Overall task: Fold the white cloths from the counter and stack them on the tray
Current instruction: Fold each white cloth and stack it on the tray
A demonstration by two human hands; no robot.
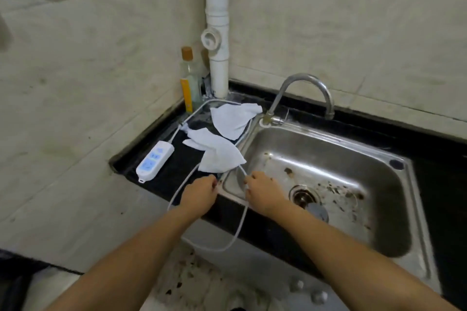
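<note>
Head view: left hand (pixel 199 193) & right hand (pixel 262 190) both pinch white cable (pixel 240 225) (near cloth (pixel 219 156) on counter (pixel 177 174)).

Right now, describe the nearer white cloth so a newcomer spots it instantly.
Find the stainless steel sink; on the black counter left of it lie two crumpled white cloths. The nearer white cloth lies beside the white power strip, closest to both hands, unlike the farther cloth by the faucet.

No legible txt (bottle (pixel 190 81) label blurred)
</note>
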